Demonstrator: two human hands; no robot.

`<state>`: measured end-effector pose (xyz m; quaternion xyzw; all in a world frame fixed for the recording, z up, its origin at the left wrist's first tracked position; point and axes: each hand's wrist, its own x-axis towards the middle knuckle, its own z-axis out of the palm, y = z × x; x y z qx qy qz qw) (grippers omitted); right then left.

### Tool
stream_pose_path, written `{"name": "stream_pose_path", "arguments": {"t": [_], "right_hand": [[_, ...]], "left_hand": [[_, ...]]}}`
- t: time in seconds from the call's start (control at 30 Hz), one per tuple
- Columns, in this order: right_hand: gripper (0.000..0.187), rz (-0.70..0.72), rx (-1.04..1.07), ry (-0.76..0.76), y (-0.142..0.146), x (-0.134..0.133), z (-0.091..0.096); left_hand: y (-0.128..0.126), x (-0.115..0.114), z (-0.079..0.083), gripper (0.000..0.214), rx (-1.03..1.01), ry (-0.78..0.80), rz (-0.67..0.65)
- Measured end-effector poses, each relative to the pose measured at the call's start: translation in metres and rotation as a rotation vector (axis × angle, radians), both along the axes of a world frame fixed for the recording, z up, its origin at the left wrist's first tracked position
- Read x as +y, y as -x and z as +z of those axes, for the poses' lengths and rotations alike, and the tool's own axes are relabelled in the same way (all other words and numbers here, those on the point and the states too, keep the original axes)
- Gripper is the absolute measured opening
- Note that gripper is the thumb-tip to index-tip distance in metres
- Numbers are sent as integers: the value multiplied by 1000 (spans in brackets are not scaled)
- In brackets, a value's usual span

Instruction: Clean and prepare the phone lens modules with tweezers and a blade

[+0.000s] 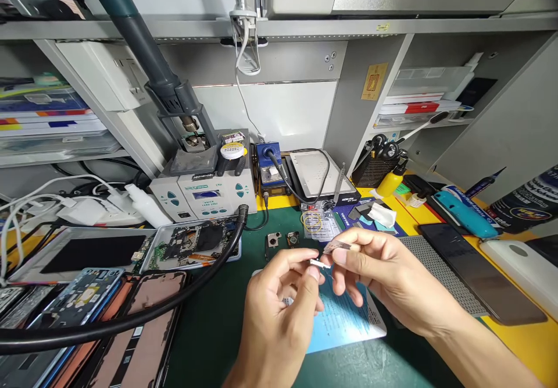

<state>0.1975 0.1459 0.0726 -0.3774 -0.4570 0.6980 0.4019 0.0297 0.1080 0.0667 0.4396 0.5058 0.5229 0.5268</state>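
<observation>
Thumb and index finger of my left hand (276,312) are closed on a small, slim silvery part (320,264). My right hand (386,266) pinches a thin, flat, greyish-brown piece (337,246) between thumb and forefinger, just above that part. What kind of thing either piece is cannot be made out. The fingertips of both hands are close together over a light-blue printed sheet (344,324), which lies on the green mat (209,341). Beyond the hands, two small dark modules (273,240) lie on the mat, each with a round metallic face.
At the back stand a hot-air station (204,196), a blue soldering unit (268,155) and a flat heating plate (311,173). A thick black hose (174,301) arches across the left. Phone parts (148,324) crowd that side. On the right lie a dark phone (479,271) and a yellow bottle (391,180).
</observation>
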Motion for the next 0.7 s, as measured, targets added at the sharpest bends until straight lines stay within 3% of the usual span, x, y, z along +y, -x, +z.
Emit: {"name": "stream_pose_path", "arguments": {"t": [0.37,0.7], "right_hand": [[23,-65,-92,-106,4,1,-5],[23,18,7,1,3,4,-6]], "left_hand": [[1,4,-8,35,-121,42,-81],[2,3,-11,20,-115,-25,-86]]}}
